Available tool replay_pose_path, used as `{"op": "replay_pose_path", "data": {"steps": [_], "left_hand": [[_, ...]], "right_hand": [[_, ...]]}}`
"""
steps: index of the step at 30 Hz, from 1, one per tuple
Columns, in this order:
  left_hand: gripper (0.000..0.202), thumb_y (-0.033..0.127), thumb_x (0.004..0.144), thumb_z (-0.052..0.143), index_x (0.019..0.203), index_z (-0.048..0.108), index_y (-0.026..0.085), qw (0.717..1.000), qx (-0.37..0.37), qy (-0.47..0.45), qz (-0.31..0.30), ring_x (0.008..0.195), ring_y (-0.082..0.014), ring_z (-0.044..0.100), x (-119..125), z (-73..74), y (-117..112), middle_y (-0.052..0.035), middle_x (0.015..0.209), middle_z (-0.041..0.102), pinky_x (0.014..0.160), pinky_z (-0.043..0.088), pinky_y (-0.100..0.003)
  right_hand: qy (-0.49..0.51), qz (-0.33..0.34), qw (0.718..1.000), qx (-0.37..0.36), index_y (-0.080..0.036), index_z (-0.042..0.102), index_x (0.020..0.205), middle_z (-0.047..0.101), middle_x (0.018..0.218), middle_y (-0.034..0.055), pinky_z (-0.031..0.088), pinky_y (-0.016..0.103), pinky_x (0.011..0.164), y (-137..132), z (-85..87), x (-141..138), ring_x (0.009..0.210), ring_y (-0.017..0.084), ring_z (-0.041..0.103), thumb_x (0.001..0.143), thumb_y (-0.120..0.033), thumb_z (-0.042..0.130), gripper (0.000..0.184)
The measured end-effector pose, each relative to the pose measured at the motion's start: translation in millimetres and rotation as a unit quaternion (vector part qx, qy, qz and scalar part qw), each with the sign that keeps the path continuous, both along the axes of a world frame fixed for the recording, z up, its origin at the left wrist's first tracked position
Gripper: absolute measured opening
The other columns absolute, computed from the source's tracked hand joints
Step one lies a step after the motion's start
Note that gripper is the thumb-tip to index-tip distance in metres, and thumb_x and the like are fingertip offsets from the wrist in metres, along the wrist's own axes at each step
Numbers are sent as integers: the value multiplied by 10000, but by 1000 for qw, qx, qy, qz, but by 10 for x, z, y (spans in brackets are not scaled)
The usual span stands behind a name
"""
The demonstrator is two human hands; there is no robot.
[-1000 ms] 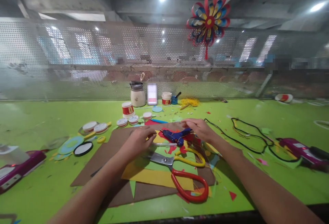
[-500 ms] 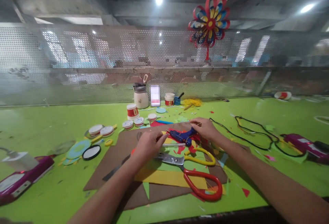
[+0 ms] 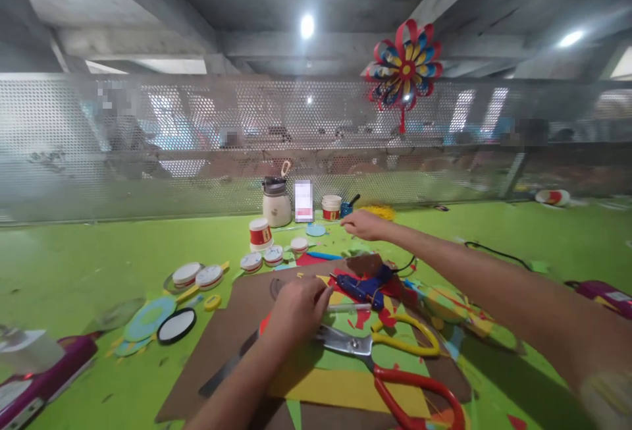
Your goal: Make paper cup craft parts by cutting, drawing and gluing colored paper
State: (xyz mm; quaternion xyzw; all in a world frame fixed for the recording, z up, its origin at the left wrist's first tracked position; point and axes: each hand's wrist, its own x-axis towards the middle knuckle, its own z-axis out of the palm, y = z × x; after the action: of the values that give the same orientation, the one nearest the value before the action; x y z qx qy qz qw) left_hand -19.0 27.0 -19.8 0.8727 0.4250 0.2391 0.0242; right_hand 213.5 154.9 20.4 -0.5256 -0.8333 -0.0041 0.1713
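My left hand [image 3: 302, 308] rests over the brown board [image 3: 212, 351] with its fingers curled in. What they hold, if anything, is hidden; a clear stick [image 3: 349, 308] lies by the fingertips. My right hand [image 3: 366, 224] is stretched out towards the back, above the table near the red-and-white cup [image 3: 331, 207] and the small blue pot [image 3: 346, 209]. Its fingers are bent together, and I cannot make out anything in them. The blue glue gun [image 3: 363, 288] lies on the paper scraps. Large scissors [image 3: 353, 344] with red and yellow handles lie partly open on green and yellow paper.
Left of the board lie white lids [image 3: 209, 276], a black-rimmed disc [image 3: 176, 325] and a purple power strip [image 3: 59, 357]. Behind stand a white bottle [image 3: 276, 209], a phone [image 3: 303, 199] and another cup [image 3: 260, 235]. A paper flower [image 3: 406, 69] hangs before the perforated screen.
My right hand has let go of the glue gun and moved away towards the back of the table. The left hand stays over the board. The view has tilted upward.
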Motion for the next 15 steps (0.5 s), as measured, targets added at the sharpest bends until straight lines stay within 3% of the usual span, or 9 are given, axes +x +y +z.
{"op": "replay_pose_path", "data": {"steps": [4, 8, 11, 15], "left_hand": [[317, 303, 907, 408, 672, 587, 189, 1000, 12, 17, -13, 616, -181, 558, 13, 10, -32, -73, 676, 633, 552, 341, -291], [283, 284, 903, 412, 741, 620, 182, 999, 13, 28, -20, 684, -198, 586, 10, 16, -69, -89, 744, 655, 591, 376, -302], [246, 247, 895, 420, 787, 631, 185, 999, 10, 33, -20, 723, -208, 590, 9, 7, -81, -90, 781, 660, 610, 381, -311], [197, 165, 861, 440, 833, 634, 185, 999, 9, 31, -24, 741, -204, 590, 16, -7, -77, -82, 802, 660, 609, 377, -303]], "right_hand": [[-32, -16, 999, -14, -164, 568, 1163, 587, 1178, 81, 525, 402, 820, 376, 87, -244, 976, 211, 610, 921, -306, 553, 281], [-46, -23, 998, -23, -161, 568, 1165, 584, 1183, 87, 521, 402, 829, 620, 28, -405, 988, 215, 606, 918, -305, 559, 286], [-51, -5, 998, -34, -174, 568, 1164, 583, 1188, 80, 520, 404, 831, 641, -104, -456, 993, 212, 605, 920, -303, 554, 276], [-56, 28, 997, -46, -179, 573, 1156, 586, 1184, 80, 520, 401, 833, 475, -251, -446, 988, 207, 606, 924, -302, 548, 264]]}}
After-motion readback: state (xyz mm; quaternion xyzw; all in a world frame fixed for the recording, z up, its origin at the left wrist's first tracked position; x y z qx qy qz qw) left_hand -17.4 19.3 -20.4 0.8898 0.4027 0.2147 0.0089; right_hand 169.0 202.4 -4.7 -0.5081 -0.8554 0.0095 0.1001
